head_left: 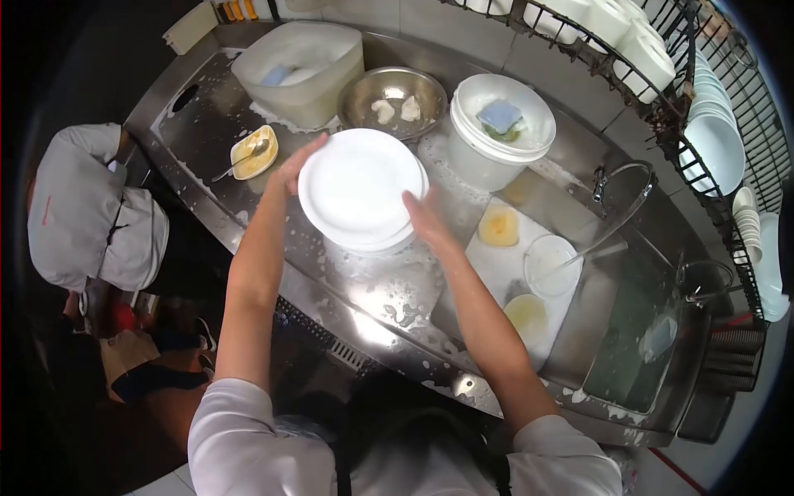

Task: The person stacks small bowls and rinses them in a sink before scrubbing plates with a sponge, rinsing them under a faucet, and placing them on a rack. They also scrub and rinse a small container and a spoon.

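A stack of round white plates point(360, 186) is in front of me, over the wet steel counter. My left hand point(301, 168) is closed round the left edge of the upper plates. At their right edge is my right hand point(425, 217), slightly blurred, with its thumb over the rim and its other fingers mostly hidden. Behind the stack stands a metal bowl point(356, 101) with two pale lumps inside. To the left lies a small white dish point(267, 140) with yellowish residue and a spoon point(240, 160).
A cloudy plastic tub point(298, 95) and white bucket point(495, 161) with a blue sponge point(499, 114) stand along the back. Right are soiled dishes point(499, 226), a faucet point(626, 178) and a water-filled sink point(616, 364). A dish rack point(612, 51) hangs above; a person point(91, 207) stands left.
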{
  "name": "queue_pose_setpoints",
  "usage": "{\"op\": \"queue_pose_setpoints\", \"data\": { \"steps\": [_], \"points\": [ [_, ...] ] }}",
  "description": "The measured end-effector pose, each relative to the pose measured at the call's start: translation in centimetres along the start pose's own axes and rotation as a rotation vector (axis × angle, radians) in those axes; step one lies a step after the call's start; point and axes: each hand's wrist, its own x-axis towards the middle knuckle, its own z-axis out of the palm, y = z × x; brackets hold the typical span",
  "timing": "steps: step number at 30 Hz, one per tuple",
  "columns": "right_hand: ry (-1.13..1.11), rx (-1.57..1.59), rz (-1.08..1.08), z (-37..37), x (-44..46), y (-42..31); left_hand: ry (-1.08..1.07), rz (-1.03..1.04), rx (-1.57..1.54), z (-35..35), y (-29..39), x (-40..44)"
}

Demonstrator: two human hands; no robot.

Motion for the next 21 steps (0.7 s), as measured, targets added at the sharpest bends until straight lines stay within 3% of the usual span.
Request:
{"op": "queue_pose_setpoints", "data": {
  "steps": [2,7,10,14,17,21],
  "points": [
    [0.004,0.009,0.000,0.4,0.7,0.4,-0.094,-0.032,-0.003,-0.5,-0.2,1.1],
    [-0.190,0.504,0.025,-0.6,0.7,1.3,0.056,-0.058,0.088,1.9,-0.5,-1.6],
    [-0.244,0.501,0.162,-1.8,0.4,4.8,0.052,-0.055,0.088,3.9,-2.1,-2.9],
    [-0.293,0.426,0.409,-8.3,-5.7,2.2,-0.067,-0.076,-0.062,5.9,-6.9,-3.9],
    [-0.275,0.329,0.460,-12.0,-7.8,4.0,-0.144,-0.076,-0.197,9.6,-9.7,-5.3],
    [-0.273,0.697,0.418,-14.5,-10.6,9.0,-0.138,-0.066,-0.294,14.5,-12.7,-6.7]
  ]
}}
